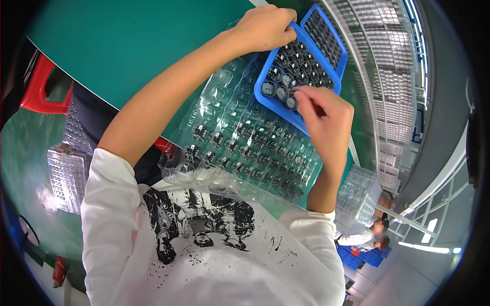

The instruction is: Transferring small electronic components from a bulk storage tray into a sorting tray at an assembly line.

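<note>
My left hand (265,28) is closed on the near-left corner of a blue plastic tray (261,94), with its thumb and fingers over the rim. Rows of small round parts (293,66), black with grey faces, fill that tray. Over its near-right end, my right hand (326,109) is closed, thumb and index fingertip pinched together among the round parts. Whatever lies between those fingertips is too small and covered to make out. Below both hands lies a clear plastic blister tray (224,122), its pockets partly filled with small dark metallic parts (250,153).
Another blue tray (324,35) of parts sits beyond the first on the green table (138,41). Stacked clear trays (357,199) stand at right, with more (66,173) at lower left. A red stool (46,92) is at left. People (370,237) are in the distance.
</note>
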Motion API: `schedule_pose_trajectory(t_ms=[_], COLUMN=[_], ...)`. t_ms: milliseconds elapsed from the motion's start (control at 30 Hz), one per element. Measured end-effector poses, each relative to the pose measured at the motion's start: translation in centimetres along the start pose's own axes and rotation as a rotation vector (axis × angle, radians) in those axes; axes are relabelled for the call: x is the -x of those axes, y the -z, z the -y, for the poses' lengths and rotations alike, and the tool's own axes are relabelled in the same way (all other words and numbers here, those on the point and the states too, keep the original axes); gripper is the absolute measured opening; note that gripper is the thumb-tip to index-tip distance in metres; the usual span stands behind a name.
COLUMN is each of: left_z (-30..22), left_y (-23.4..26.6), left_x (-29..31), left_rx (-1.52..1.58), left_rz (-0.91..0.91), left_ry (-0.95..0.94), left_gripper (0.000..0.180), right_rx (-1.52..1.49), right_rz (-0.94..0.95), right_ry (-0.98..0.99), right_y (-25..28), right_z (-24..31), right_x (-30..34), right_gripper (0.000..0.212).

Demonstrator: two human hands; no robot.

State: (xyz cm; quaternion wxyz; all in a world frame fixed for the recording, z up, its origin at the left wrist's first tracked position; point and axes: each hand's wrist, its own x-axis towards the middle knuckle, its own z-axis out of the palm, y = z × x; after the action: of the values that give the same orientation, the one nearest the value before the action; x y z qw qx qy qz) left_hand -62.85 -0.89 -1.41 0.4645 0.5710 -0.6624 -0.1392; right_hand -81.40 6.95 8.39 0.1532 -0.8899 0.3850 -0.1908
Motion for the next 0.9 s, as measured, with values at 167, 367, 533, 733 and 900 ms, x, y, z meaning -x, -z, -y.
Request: schedule_pose_trajectory(t_ms=[167, 367, 533, 733, 900], left_z=[-0.4, -0.2, -0.4, 0.1, 0.4], left_y=[-0.2, -0.3, 0.0, -0.1, -0.1], left_x=[-0.1, -0.1, -0.1, 0.0, 0.0], left_rx=[0.041, 0.017, 0.008, -0.006, -0.025], left_rz=[-0.033, -0.036, 0.014, -0.011, -0.012], left_ry=[-0.006, 0.003, 0.016, -0.007, -0.013], left_gripper=[0.027, 0.027, 0.033, 0.033, 0.032], right_rx=[0.069, 0.054, 0.082, 0.045, 0.048], right_rz=[-0.035, 0.015, 0.035, 0.023, 0.009], right_ry=[-0.032, -0.028, 0.036, 0.022, -0.016], right_y=[-0.5, -1.2, -1.7, -2.5, -1.3], right_z=[-3.1, -3.7, -4.1, -4.2, -0.8], right_x=[-0.4, -0.8, -0.9, -0.5, 1.1], right_gripper=[0.008, 0.008, 0.008, 0.01, 0.019])
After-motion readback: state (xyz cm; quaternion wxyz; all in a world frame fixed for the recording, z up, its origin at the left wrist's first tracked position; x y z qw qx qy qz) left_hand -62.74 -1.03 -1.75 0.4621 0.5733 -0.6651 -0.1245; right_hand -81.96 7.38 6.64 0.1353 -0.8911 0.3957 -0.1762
